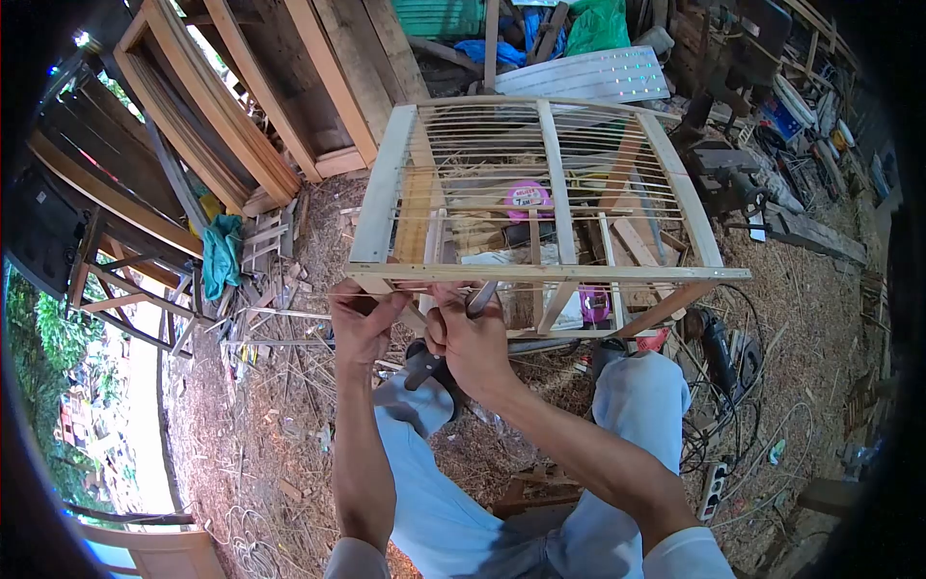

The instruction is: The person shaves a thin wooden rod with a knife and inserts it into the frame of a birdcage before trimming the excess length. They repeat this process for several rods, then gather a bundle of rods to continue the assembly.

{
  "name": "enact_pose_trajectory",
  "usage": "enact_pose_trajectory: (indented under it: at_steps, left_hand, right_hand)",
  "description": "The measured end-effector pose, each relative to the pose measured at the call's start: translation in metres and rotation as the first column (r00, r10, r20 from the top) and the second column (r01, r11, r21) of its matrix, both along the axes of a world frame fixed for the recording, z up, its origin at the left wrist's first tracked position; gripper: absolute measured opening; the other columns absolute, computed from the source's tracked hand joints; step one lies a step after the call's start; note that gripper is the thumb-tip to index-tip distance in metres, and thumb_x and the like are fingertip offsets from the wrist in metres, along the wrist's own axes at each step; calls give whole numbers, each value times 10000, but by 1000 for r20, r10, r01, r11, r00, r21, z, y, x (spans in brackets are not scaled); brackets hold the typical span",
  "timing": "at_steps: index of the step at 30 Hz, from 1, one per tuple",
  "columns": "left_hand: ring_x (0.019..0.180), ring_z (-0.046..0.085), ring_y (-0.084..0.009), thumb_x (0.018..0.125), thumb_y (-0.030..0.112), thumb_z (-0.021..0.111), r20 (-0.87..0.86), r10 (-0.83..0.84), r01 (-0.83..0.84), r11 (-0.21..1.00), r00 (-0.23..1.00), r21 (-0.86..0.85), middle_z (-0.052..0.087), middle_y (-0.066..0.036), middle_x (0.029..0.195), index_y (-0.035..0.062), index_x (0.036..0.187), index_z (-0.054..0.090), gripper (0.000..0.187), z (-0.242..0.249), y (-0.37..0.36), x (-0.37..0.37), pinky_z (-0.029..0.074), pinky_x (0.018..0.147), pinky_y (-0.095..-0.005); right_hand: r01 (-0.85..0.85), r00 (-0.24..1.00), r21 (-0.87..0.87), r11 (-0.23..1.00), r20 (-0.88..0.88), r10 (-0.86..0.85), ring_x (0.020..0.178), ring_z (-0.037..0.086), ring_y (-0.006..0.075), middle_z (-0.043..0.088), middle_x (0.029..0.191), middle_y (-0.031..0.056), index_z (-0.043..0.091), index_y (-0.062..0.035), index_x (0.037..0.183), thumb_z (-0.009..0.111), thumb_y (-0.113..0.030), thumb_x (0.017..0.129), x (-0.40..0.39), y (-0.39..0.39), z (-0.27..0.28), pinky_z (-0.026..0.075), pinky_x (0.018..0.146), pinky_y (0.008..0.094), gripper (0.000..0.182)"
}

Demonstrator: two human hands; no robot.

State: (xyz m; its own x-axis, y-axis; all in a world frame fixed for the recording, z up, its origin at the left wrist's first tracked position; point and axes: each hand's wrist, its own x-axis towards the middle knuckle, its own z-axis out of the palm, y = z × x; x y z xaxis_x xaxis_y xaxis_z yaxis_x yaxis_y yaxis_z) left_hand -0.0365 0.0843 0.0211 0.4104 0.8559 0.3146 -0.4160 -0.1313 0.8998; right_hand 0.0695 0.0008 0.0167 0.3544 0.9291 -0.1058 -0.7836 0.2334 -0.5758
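A wooden cage frame (555, 273) with thin parallel rods stands before me, above my knees. At its front left corner, my left hand (365, 323) has thumb and fingers closed just under the front rail; what lies between them is hidden. Close beside it, my right hand (471, 338) is wrapped round a hand tool (480, 298). The tool's grey metal end sticks up past my fist toward the rail, and its dark end (422, 370) points down to the left. The tool's exact kind does not show. Through the rods appears a pink tape measure (529, 197).
Wooden frames (207, 106) lean at the back left, near a green cloth (222, 256). A dark power tool (716, 349) and cables lie right of my knee, with a power strip (713, 490) nearer. Wood scraps and shavings cover the ground. A metal machine (725, 179) stands at right.
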Motion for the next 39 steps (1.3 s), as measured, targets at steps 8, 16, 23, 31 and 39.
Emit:
enact_pose_trajectory:
  at_steps: [8,16,23,31,39]
  left_hand:
    - [803,629,-160,669,-111,658,45,-38,38,999,998,-2,648,-109,914,-56,979,613,319,1,-1,-1,516,722,-272]
    - [821,632,-175,683,-74,683,69,15,-16,1000,998,6,645,-103,924,-25,987,593,321,-2,-1,0,515,760,-288]
    - [870,623,-171,693,-44,699,99,45,-54,995,994,85,628,-95,968,-12,1022,561,359,-15,5,-5,509,791,-289]
    - [866,622,-172,680,-28,703,86,52,-57,997,995,55,626,-107,970,-35,1040,564,386,-11,5,-3,504,792,-285]
    - [789,624,-181,700,31,706,70,80,-85,994,994,75,626,-96,917,-18,1011,564,345,-9,3,0,509,715,-288]
  right_hand:
    - [3,1000,-33,999,1,-3,484,389,78,493,723,16,472,-48,897,550,-166,912,-1,-1,3,306,415,250,142]
    - [32,952,31,999,303,-40,469,423,57,578,681,14,572,-12,854,677,-59,804,8,2,-6,293,393,234,126]
    - [106,991,97,990,71,-113,480,460,65,619,725,52,532,-37,830,667,12,785,0,0,3,302,396,228,151]
    - [91,995,72,993,23,-93,479,455,77,604,727,60,490,-63,828,676,5,781,-1,3,2,296,393,228,204]
    - [48,998,-27,998,40,-47,471,413,74,487,629,6,473,-68,805,708,-36,772,4,1,6,289,390,237,240]
